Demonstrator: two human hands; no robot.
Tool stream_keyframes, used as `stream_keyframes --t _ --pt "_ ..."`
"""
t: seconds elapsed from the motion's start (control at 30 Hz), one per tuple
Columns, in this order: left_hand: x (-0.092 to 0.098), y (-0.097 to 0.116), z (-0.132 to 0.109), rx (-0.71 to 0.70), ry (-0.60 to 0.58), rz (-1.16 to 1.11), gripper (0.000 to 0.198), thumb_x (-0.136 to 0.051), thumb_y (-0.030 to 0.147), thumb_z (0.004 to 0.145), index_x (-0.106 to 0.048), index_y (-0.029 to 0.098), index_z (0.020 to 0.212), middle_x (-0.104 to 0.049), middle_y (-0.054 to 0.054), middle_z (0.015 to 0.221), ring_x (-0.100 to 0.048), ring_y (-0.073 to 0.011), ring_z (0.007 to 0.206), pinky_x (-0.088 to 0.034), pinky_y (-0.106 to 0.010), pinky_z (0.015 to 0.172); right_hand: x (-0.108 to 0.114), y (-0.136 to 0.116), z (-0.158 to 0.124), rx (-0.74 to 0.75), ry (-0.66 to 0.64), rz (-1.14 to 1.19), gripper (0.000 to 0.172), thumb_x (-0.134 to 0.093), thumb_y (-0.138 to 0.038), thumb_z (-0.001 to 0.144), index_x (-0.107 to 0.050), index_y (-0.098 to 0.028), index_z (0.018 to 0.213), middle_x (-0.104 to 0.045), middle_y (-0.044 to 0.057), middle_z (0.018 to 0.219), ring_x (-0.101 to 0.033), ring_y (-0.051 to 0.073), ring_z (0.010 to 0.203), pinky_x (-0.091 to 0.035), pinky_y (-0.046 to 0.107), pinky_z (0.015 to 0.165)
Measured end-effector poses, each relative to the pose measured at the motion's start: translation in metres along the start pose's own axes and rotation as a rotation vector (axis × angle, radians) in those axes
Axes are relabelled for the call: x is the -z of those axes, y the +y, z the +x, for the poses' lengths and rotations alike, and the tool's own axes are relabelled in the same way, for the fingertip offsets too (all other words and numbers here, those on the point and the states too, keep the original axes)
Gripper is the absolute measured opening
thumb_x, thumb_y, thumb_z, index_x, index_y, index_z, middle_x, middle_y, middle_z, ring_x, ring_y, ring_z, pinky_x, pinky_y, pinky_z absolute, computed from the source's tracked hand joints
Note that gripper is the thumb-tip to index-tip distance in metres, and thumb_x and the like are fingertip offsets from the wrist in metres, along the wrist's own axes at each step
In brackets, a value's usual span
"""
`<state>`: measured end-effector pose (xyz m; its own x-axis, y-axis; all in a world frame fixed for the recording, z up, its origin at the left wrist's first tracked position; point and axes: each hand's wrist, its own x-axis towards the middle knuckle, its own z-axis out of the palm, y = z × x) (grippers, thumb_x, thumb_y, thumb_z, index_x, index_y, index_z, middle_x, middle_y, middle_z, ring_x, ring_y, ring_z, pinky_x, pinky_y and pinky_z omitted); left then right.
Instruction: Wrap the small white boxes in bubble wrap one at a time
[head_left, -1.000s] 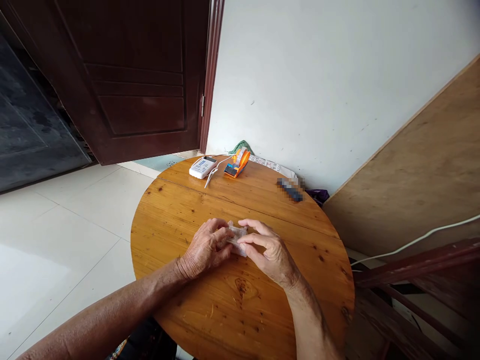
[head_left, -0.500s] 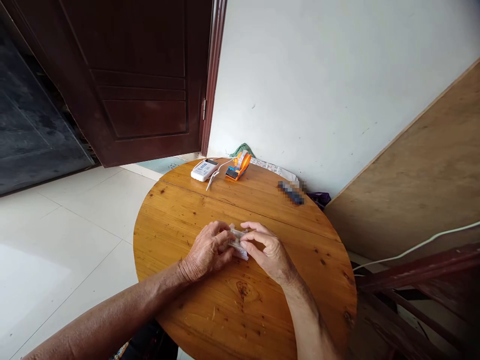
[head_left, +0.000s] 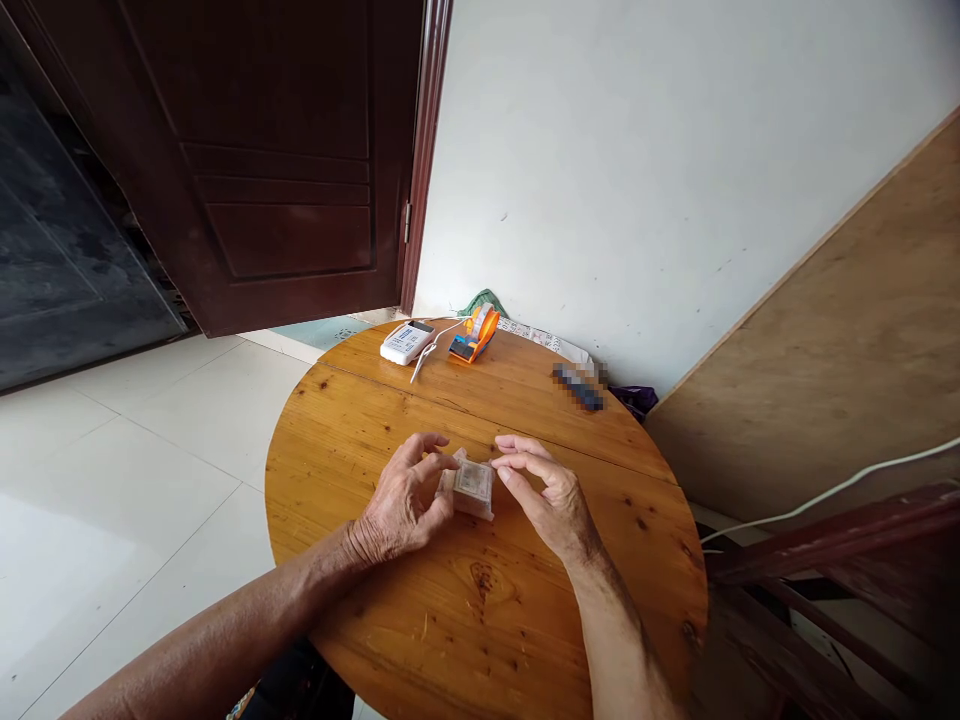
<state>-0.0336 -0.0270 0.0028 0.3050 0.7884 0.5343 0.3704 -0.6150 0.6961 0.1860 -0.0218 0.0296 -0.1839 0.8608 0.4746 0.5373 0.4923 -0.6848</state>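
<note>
A small box-shaped packet [head_left: 474,480] wrapped in clear, crinkled plastic lies on the round wooden table [head_left: 360,430], between my two hands. A pale panel shows through its top. My left hand [head_left: 409,500] is at the packet's left end, fingers apart, the thumb and a fingertip close against the wrap; whether they touch is hard to tell. On the other side my right hand [head_left: 547,495] hovers beside the right edge, its fingers stretched out and the thumb near the index finger. Nothing shows between those fingers.
Toward the back of the table are a white device [head_left: 406,343] with a cable [head_left: 426,358] and an orange tape dispenser [head_left: 474,338]. A blurred dark object [head_left: 577,386] lies at the back right. Beyond stand a white wall [head_left: 600,200] and a brown door [head_left: 292,230].
My hands have drawn apart from the packet, the left going left and the right slightly right. More of the packet's top shows now.
</note>
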Motion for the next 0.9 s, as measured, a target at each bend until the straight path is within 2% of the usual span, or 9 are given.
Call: stream_keyframes --t 0.13,0.27,0.4,0.5,0.6,0.73,0.8,0.9 --pt "-0.001 -0.004 0.003 0.073 0.024 -0.027 0.02 -0.055 0.018 0.083 -0.065 0.019 0.1 -0.057 -0.01 0.114 -0.059 -0.0225 0.109 -0.049 -0.037 0.096 -0.003 0.0 -0.001 0.002 -0.039 0.016 0.015 -0.06 -0.027 0.087 -0.075 -0.023 0.085 -0.07 0.008 0.113 -0.066 0.022 0.106 -0.051 0.038 0.096" --pt "-0.004 -0.006 0.003 0.082 -0.03 -0.044 0.025 -0.054 0.016 0.082 -0.067 0.018 0.104 -0.057 -0.011 0.113 -0.061 -0.0218 0.105 -0.052 -0.036 0.092 -0.008 -0.001 -0.003 0.01 -0.082 0.018 0.018 -0.058 -0.023 0.087 -0.075 -0.023 0.093 -0.067 0.009 0.119 -0.063 0.022 0.113 -0.049 0.038 0.099" --pt "-0.003 -0.006 0.004 0.081 -0.041 -0.081 0.026 -0.053 0.014 0.08 -0.069 0.018 0.1 -0.058 -0.01 0.11 -0.06 -0.0214 0.102 -0.051 -0.035 0.091 -0.01 -0.002 -0.003 -0.008 -0.114 -0.02 0.016 -0.058 -0.021 0.085 -0.074 -0.023 0.086 -0.067 0.009 0.12 -0.062 0.023 0.113 -0.048 0.039 0.099" --pt "-0.003 -0.007 0.007 0.114 0.003 -0.171 0.027 -0.052 0.014 0.077 -0.068 0.017 0.098 -0.061 -0.008 0.102 -0.061 -0.0201 0.098 -0.051 -0.034 0.089 -0.007 -0.002 -0.002 -0.016 -0.069 0.004 0.016 -0.058 -0.021 0.085 -0.073 -0.022 0.083 -0.068 0.009 0.117 -0.063 0.023 0.112 -0.048 0.039 0.099" --pt "-0.002 -0.011 0.011 0.266 0.036 -0.261 0.021 -0.053 0.017 0.073 -0.068 0.017 0.088 -0.063 -0.005 0.09 -0.062 -0.0179 0.087 -0.051 -0.03 0.082 -0.002 -0.002 0.0 -0.028 -0.042 0.035 0.013 -0.059 -0.023 0.085 -0.073 -0.023 0.083 -0.069 0.008 0.115 -0.063 0.023 0.111 -0.048 0.039 0.1" --pt "-0.002 -0.015 0.015 0.532 0.066 -0.439 0.017 -0.054 0.023 0.071 -0.065 0.016 0.082 -0.064 -0.002 0.077 -0.059 -0.015 0.074 -0.05 -0.027 0.072 0.003 -0.006 0.0 -0.03 -0.15 0.044 0.015 -0.062 -0.022 0.082 -0.074 -0.024 0.09 -0.067 0.008 0.123 -0.062 0.024 0.117 -0.046 0.042 0.104" --pt "-0.002 -0.015 0.015 0.577 0.076 -0.489 0.018 -0.055 0.024 0.07 -0.065 0.016 0.083 -0.064 -0.001 0.075 -0.058 -0.0147 0.072 -0.049 -0.026 0.069 0.004 -0.009 -0.001 -0.02 -0.211 0.042 0.022 -0.063 -0.019 0.079 -0.074 -0.025 0.097 -0.064 0.008 0.128 -0.059 0.024 0.121 -0.044 0.043 0.106" --pt "-0.002 -0.014 0.014 0.566 0.057 -0.496 0.022 -0.057 0.021 0.067 -0.066 0.016 0.087 -0.063 0.0 0.075 -0.058 -0.0138 0.071 -0.049 -0.024 0.065 0.003 -0.011 -0.001 -0.014 -0.249 0.031 0.03 -0.063 -0.016 0.076 -0.073 -0.027 0.103 -0.062 0.007 0.132 -0.056 0.024 0.125 -0.043 0.044 0.108"
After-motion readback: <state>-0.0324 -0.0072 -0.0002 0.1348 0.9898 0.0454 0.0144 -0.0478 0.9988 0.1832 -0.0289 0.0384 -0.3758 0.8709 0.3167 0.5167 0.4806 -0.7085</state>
